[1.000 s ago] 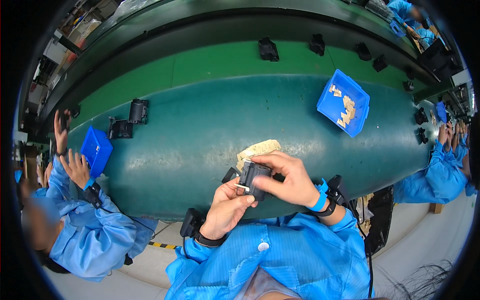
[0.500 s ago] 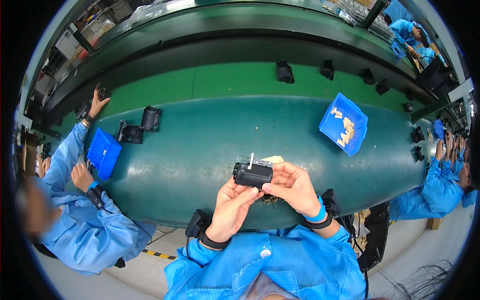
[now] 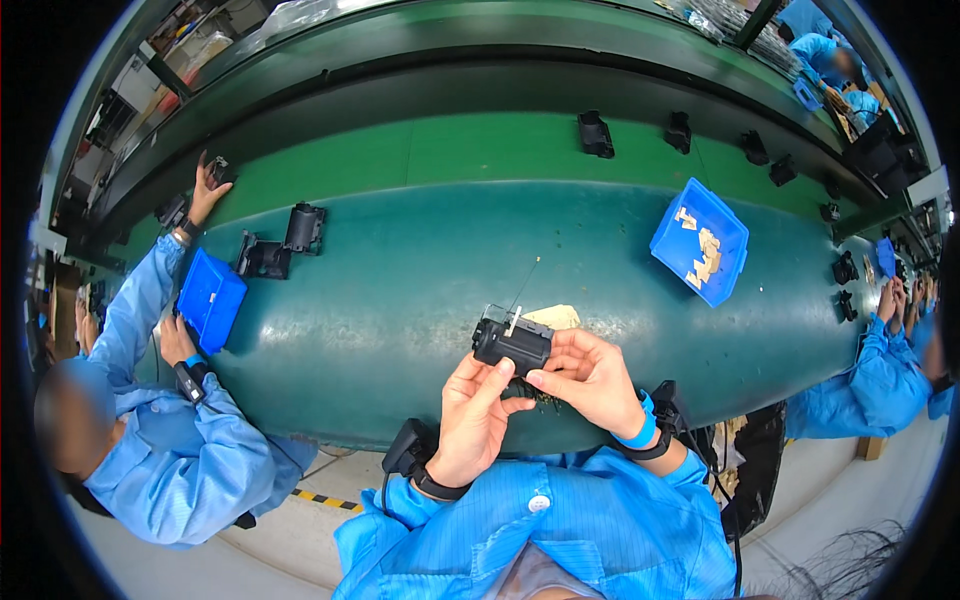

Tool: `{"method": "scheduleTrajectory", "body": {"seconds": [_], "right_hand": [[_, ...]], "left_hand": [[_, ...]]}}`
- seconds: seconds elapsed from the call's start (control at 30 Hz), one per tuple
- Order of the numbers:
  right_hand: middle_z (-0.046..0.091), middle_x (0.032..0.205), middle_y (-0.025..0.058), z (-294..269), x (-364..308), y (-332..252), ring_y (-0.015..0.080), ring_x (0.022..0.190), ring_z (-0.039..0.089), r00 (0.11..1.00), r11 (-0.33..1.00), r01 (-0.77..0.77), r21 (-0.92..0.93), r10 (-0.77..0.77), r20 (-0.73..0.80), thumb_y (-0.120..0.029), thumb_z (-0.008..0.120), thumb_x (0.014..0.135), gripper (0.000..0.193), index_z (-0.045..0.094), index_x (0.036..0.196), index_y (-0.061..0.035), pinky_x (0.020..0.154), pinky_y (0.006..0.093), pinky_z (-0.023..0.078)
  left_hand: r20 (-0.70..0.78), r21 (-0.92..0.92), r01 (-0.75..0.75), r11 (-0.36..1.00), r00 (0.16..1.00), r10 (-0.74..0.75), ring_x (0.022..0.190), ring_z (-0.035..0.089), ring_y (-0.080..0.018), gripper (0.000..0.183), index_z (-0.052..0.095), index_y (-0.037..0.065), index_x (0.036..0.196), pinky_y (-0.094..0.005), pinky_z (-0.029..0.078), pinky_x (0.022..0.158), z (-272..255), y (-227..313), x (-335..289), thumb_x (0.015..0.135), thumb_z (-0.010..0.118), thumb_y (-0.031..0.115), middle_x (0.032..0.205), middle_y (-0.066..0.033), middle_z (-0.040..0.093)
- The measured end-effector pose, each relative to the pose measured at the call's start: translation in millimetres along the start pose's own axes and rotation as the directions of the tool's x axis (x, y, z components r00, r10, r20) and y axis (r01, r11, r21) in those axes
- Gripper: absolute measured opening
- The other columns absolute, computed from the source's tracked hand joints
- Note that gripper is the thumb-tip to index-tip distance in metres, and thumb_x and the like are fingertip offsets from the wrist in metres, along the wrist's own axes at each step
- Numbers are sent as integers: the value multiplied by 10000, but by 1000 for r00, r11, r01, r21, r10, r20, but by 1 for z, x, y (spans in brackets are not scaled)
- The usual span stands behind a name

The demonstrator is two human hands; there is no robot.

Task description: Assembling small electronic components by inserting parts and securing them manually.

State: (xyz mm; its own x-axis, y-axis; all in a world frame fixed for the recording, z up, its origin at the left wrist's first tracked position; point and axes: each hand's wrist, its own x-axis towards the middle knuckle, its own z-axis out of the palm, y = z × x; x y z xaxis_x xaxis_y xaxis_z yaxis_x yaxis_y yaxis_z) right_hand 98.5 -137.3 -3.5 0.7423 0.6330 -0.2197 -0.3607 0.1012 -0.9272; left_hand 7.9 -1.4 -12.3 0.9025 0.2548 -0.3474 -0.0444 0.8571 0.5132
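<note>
Both my hands hold a black plastic housing point(image 3: 512, 347) above the table, close to my chest. It carries a clear or wire-like loop on its upper left and a short white strip standing up. A thin dark wire point(image 3: 524, 285) with a pale tip rises from it. My left hand point(image 3: 478, 410) has its thumb on the front left of the housing. My right hand point(image 3: 590, 380) pinches its right end. Behind the housing lies a beige piece point(image 3: 553, 317). Small yellowish and dark bits point(image 3: 545, 398) sit beneath my hands, partly hidden.
A blue bin point(image 3: 738, 262) with beige pieces stands at right; another blue bin point(image 3: 225, 310) is at left beside two black housings point(image 3: 304, 228). More housings point(image 3: 595, 135) sit along the green strip point(image 3: 480, 150). A co-worker's hand point(image 3: 207, 195) reaches across at left.
The housing has tilted slightly in my hands, and the thin wire now sticks up from it. My left thumb has moved up onto its front. At left the co-worker's lower hand has shifted toward the bin.
</note>
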Motion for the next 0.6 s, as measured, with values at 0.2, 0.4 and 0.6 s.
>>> {"method": "scheduleTrajectory", "body": {"seconds": [0.2,0.4,0.6], "right_hand": [[670,789,69,-4,-19,-38,212,724,629,828,352,340,-872,-553,99,-76,725,742,200,699,938,-47,636,334,490],[626,920,39,10,1,-31,227,878,568,670,34,505,-863,-645,367,-94,747,672,285,699,952,-68,761,371,421],[637,825,-2,7,-1,-19,179,816,589,551,-61,580,-812,-706,446,-133,659,650,240,716,881,-98,814,367,412]], "left_hand": [[7,280,-25,960,1000,25,864,641,-132,198,580,-7,1096,-275,593,623,0,8,-2,913,572,68,999,-85,643],[26,315,8,949,1000,-17,848,660,-154,218,576,-28,1106,-304,612,651,11,5,-4,894,565,23,1002,-104,644],[15,289,23,957,999,-29,840,649,-131,197,599,-26,1073,-313,604,676,3,10,-6,877,582,-20,965,-103,665]]}}
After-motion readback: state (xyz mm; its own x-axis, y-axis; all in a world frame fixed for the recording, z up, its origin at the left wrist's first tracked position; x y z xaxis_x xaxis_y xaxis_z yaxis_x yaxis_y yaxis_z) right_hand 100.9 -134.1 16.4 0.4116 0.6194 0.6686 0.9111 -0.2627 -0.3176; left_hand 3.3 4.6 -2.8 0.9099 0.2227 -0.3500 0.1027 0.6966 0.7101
